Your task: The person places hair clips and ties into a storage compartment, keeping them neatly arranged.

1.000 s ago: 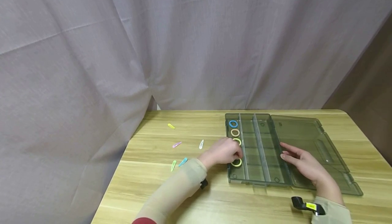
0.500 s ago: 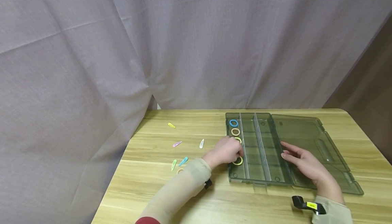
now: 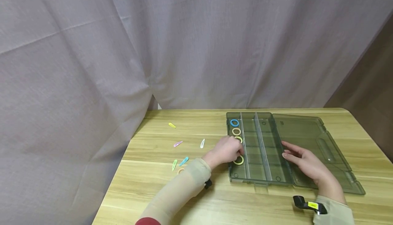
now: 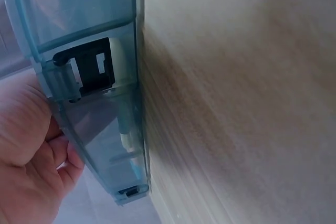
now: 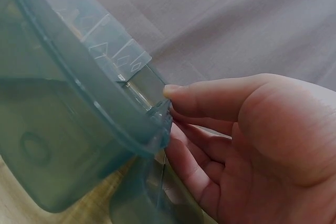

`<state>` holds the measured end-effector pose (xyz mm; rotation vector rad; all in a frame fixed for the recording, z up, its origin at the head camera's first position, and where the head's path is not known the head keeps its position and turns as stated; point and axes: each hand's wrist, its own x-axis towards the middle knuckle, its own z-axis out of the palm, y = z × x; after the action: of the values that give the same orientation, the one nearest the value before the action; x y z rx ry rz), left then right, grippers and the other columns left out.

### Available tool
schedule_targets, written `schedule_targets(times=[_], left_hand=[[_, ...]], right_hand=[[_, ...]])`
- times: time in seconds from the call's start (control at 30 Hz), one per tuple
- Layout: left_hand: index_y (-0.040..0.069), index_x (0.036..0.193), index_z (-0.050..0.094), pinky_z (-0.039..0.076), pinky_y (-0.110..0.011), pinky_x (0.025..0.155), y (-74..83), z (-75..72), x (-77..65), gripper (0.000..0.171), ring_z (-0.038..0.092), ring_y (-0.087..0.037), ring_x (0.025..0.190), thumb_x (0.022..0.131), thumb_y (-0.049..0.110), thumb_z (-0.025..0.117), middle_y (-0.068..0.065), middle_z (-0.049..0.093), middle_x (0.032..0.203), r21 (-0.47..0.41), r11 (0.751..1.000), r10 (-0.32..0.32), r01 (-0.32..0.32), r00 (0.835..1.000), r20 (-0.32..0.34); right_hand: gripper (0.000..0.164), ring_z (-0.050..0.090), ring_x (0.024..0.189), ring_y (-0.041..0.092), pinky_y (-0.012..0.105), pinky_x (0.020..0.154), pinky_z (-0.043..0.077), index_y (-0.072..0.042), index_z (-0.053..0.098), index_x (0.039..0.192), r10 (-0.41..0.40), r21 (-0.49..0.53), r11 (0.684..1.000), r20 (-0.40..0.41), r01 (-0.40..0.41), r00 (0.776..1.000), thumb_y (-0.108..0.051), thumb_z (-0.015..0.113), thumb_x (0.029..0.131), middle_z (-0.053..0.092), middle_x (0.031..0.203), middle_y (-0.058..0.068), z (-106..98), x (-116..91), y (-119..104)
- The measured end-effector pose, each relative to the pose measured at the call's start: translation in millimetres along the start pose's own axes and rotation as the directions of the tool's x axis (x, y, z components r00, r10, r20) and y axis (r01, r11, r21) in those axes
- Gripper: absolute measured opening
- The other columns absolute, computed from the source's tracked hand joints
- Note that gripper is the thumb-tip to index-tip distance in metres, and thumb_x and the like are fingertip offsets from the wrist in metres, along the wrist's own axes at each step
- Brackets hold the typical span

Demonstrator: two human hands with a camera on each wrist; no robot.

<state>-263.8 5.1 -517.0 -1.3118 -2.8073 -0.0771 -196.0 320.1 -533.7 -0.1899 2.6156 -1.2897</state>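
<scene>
A translucent dark-green organizer box (image 3: 252, 173) lies with its lid (image 3: 307, 132) folded out to the right. In its left compartment, a blue hair tie (image 3: 234, 123), a beige hair tie (image 3: 236, 131) and a yellow-green hair tie (image 3: 240, 139) form a row. My left hand (image 3: 225, 149) reaches over the left wall, partly covering the yellow-green one. Its curled fingertips pinch a pale yellow hair tie (image 3: 238, 164) nearer the front. My right hand (image 5: 226, 129) grips the box's hinge-side edge, thumb above and fingers beneath.
Left of the box lie a yellow snap clip (image 3: 172, 125), a pink one, a white snap clip (image 3: 202, 143), a green one and a blue snap clip (image 3: 184, 161). A beige hair tie (image 3: 180, 171) shows beside my left sleeve. A grey curtain (image 3: 196, 47) hangs behind the table.
My left forearm has shifted slightly right, uncovering the beige hair tie on the table. The pale yellow tie has moved slightly toward the back with my fingertips. My right hand keeps its place.
</scene>
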Motion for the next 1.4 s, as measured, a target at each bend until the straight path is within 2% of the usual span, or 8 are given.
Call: schedule_targets(times=[0.17, 0.3, 0.43, 0.57, 0.8, 1.03, 1.27, 1.4], left_hand=[[0.031, 0.092, 0.087, 0.052, -0.019, 0.07, -3.4, -0.3, -1.2, 0.019, 0.067, 0.002, 0.076, 0.09, 0.013, 0.081, 0.02, 0.077, 0.088, -0.046, 0.999, 0.026, -0.027, 1.0, -0.017], [0.025, 0.094, 0.087, 0.05, -0.012, 0.074, -8.5, -0.9, -2.6, 0.013, 0.067, 0.003, 0.08, 0.092, 0.013, 0.082, 0.017, 0.078, 0.091, -0.143, 0.987, 0.059, -0.065, 0.997, -0.047], [0.017, 0.099, 0.086, 0.049, -0.009, 0.081, -14.1, -3.1, -6.0, 0.008, 0.068, 0.004, 0.087, 0.097, 0.013, 0.079, 0.01, 0.08, 0.096, -0.27, 0.956, 0.098, -0.115, 0.992, -0.075], [0.012, 0.104, 0.084, 0.048, -0.008, 0.087, -20.3, -5.5, -7.6, 0.009, 0.069, 0.002, 0.093, 0.099, 0.01, 0.077, 0.005, 0.08, 0.102, -0.35, 0.927, 0.099, -0.133, 0.989, -0.112], [0.012, 0.107, 0.084, 0.047, -0.007, 0.083, -26.7, -4.6, -15.6, 0.01, 0.064, 0.006, 0.089, 0.099, 0.011, 0.079, 0.005, 0.08, 0.104, -0.407, 0.903, 0.095, -0.138, 0.988, -0.124], [0.01, 0.106, 0.084, 0.049, -0.007, 0.082, -31.4, 1.0, -18.9, 0.01, 0.062, 0.009, 0.087, 0.098, 0.008, 0.08, 0.004, 0.08, 0.104, -0.486, 0.861, 0.081, -0.151, 0.983, -0.162], [0.009, 0.106, 0.084, 0.049, -0.007, 0.082, -34.2, -0.8, -19.4, 0.009, 0.061, 0.009, 0.087, 0.098, 0.009, 0.079, 0.0, 0.08, 0.105, -0.502, 0.852, 0.077, -0.147, 0.984, -0.157], [0.007, 0.106, 0.083, 0.053, -0.012, 0.085, -38.2, -4.4, -30.0, 0.009, 0.063, 0.006, 0.091, 0.098, 0.009, 0.08, 0.002, 0.08, 0.105, -0.529, 0.841, 0.043, -0.116, 0.988, -0.148]], right_hand=[[0.068, 0.049, 0.139, 0.052, 0.011, 0.083, 0.045, 0.003, 0.034, 0.164, 0.0, 0.005, 1.0, 0.002, 0.0, 1.0, -0.035, 0.058, 0.113, 0.053, 0.15, 0.035, 0.1, 0.1, -0.7], [0.068, 0.049, 0.139, 0.051, 0.011, 0.083, 0.045, 0.004, 0.034, 0.164, -0.002, 0.005, 1.0, -0.002, 0.002, 1.0, -0.035, 0.058, 0.113, 0.053, 0.15, 0.035, 0.1, 0.2, -0.3], [0.069, 0.048, 0.139, 0.053, 0.013, 0.083, 0.046, 0.003, 0.033, 0.164, 0.008, 0.013, 1.0, 0.013, -0.008, 1.0, -0.036, 0.057, 0.113, 0.051, 0.151, 0.036, 1.0, -1.7, 0.9], [0.07, 0.048, 0.139, 0.054, 0.015, 0.084, 0.047, 0.003, 0.033, 0.165, 0.018, 0.015, 1.0, 0.018, -0.018, 1.0, -0.036, 0.057, 0.113, 0.051, 0.152, 0.036, 1.8, -0.6, 2.4], [0.069, 0.049, 0.138, 0.053, 0.021, 0.086, 0.05, 0.003, 0.032, 0.165, 0.026, 0.022, 0.999, 0.024, -0.027, 0.999, -0.036, 0.056, 0.113, 0.051, 0.151, 0.035, 7.7, 0.0, 5.1], [0.068, 0.051, 0.137, 0.052, 0.014, 0.084, 0.048, 0.005, 0.035, 0.163, -0.002, 0.032, 0.999, 0.005, 0.002, 1.0, -0.033, 0.059, 0.112, 0.054, 0.149, 0.035, 8.6, 3.0, -0.2], [0.068, 0.051, 0.137, 0.052, 0.015, 0.084, 0.049, 0.005, 0.036, 0.163, -0.004, 0.04, 0.999, 0.004, 0.004, 1.0, -0.033, 0.06, 0.112, 0.054, 0.149, 0.036, 8.2, 4.2, -2.3], [0.068, 0.051, 0.138, 0.051, 0.016, 0.085, 0.049, 0.004, 0.037, 0.163, -0.006, 0.038, 0.999, 0.009, 0.005, 1.0, -0.034, 0.06, 0.111, 0.053, 0.15, 0.035, 11.7, 8.1, -3.7]])
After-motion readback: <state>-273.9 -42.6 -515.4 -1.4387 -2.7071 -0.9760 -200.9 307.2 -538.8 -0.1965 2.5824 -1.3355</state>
